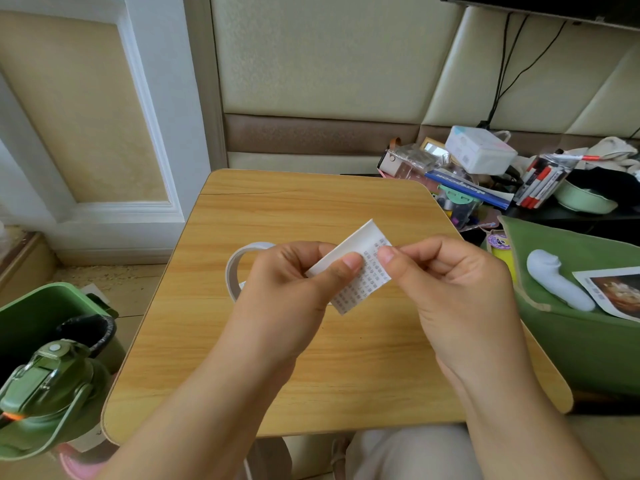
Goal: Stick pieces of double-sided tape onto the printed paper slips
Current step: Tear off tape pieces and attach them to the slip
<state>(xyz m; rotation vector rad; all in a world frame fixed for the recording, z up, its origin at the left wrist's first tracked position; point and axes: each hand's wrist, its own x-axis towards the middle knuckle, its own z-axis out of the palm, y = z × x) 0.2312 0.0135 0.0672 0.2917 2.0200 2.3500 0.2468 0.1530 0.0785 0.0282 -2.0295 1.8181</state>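
Note:
A white paper slip (360,284) printed with small rows of characters is held above the middle of the wooden table (311,358). My left hand (291,289) pinches its left part between thumb and fingers. My right hand (450,282) pinches its upper right edge with thumb and forefinger. A white strip (349,247), either the slip's folded top or tape backing, rises from the slip toward the upper right. The roll of double-sided tape (239,268) lies on the table behind my left hand, partly hidden by it.
A green water bottle (48,393) and a green bin (52,313) stand left of the table. To the right lie a green cushion (571,334) with a white object and a photo, and a cluttered shelf with markers (540,181) and boxes.

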